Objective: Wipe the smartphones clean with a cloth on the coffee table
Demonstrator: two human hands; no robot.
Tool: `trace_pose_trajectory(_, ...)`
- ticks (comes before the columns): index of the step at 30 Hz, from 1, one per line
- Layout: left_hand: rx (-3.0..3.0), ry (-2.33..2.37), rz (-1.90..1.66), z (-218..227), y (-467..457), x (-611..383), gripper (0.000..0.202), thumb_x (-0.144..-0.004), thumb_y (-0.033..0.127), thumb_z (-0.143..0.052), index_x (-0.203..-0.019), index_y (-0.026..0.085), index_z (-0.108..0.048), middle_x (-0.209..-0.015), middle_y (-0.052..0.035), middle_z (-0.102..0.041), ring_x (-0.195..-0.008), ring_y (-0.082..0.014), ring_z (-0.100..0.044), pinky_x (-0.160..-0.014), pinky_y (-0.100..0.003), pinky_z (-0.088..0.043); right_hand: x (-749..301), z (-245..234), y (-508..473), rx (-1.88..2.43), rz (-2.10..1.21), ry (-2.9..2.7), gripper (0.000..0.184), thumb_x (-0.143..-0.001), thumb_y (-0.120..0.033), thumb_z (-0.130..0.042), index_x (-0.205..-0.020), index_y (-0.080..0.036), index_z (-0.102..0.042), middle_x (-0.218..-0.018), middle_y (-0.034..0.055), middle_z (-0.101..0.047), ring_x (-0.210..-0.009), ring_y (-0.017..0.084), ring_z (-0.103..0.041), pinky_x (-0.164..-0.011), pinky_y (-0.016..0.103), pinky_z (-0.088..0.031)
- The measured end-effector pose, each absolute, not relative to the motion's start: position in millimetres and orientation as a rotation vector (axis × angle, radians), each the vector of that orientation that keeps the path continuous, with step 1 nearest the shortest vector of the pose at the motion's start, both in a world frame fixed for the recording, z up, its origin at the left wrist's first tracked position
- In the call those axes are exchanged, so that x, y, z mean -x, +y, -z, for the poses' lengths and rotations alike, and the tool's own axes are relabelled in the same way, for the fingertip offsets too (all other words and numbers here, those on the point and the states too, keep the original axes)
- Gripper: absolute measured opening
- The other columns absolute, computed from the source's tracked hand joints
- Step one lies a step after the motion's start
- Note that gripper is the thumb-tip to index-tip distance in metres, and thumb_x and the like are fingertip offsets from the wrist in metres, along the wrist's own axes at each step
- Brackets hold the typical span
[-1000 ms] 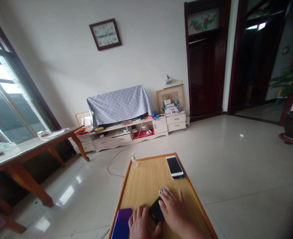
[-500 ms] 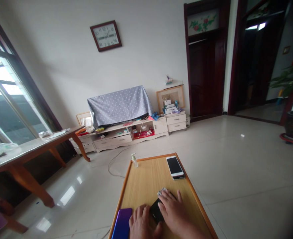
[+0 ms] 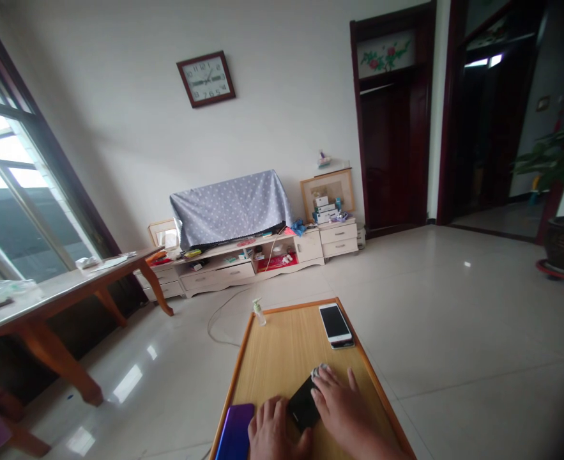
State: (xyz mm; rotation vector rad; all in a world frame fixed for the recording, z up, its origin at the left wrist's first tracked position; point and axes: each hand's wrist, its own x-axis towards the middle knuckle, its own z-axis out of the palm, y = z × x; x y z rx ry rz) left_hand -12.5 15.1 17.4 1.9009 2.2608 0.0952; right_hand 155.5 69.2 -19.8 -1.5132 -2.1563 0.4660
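Observation:
A black phone [image 3: 303, 405] lies at a slant on the small wooden table [image 3: 282, 345], partly covered by my hands. My left hand [image 3: 273, 429] holds its near left end, fingers bent along one side and the thumb by the near edge. With fingers fairly straight, my right hand [image 3: 343, 407] presses a crumpled grey-white cloth [image 3: 319, 370] against the phone's far end; much of the cloth is hidden under the fingertips. Just left of my left hand is a purple-blue phone [image 3: 236, 431], cut off by the frame's bottom.
Toward the table's far right edge, a white phone [image 3: 335, 322] rests on another device. A clear pump bottle [image 3: 259, 314] stands at the far left corner. Beyond are a low cabinet [image 3: 219, 278] and a long table [image 3: 119, 268] at left. A cable [image 3: 209, 322] runs across the floor.
My right hand and the cloth have shifted slightly right across the black phone, uncovering more of it. The left hand stays in place. The view has tilted up a little.

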Motion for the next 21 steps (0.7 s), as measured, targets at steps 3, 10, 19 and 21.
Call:
trace_pose_trajectory(3, -1.890, 2.269, -0.085, -18, 15, 12, 0.065, -0.074, 0.053, -0.052, -0.134, 0.029, -0.051, -0.145, -0.0045, -0.049, -0.136, -0.0264, -0.038, -0.112, -0.040, -0.025, -148, 20, 51, 1.359, -0.565, -2.231, 0.044, -0.101, -0.044, -0.033, -0.137, -0.032, -0.055, -0.146, 0.0044, -0.050, -0.139, 0.026, -0.039, -0.119, 0.057, -0.004)
trace_pose_trajectory(10, -1.894, 2.265, -0.076, -21, 13, 9, 0.064, -0.076, 0.054, -0.051, -0.134, 0.029, -0.051, -0.145, -0.0047, -0.049, -0.135, -0.0255, -0.038, -0.111, -0.039, -0.026, -153, 15, 45, 1.295, -0.598, -2.251, 0.042, -0.102, -0.039, -0.030, -0.133, -0.035, -0.058, -0.143, 0.0020, -0.054, -0.137, 0.023, -0.043, -0.119, 0.055, -0.005)
trace_pose_trajectory(19, -1.880, 2.268, -0.055, -22, 14, 8, 0.065, -0.074, 0.052, -0.052, -0.135, 0.029, -0.050, -0.146, -0.0048, -0.048, -0.136, -0.0265, -0.037, -0.112, -0.041, -0.025, -158, 12, 44, 1.369, -0.547, -2.236, 0.044, -0.101, -0.043, -0.033, -0.134, -0.028, -0.059, -0.145, 0.0064, -0.052, -0.138, 0.027, -0.041, -0.119, 0.056, -0.011)
trace_pose_trajectory(21, -1.882, 2.256, -0.015, -21, 15, 9, 0.066, -0.074, 0.049, -0.052, -0.137, 0.029, -0.048, -0.147, -0.0038, -0.046, -0.136, -0.0256, -0.037, -0.112, -0.040, -0.026, -150, 10, 35, 1.275, -0.673, -2.316, 0.042, -0.100, -0.043, -0.038, -0.132, -0.029, -0.060, -0.145, 0.0055, -0.051, -0.138, 0.027, -0.041, -0.119, 0.056, -0.013)
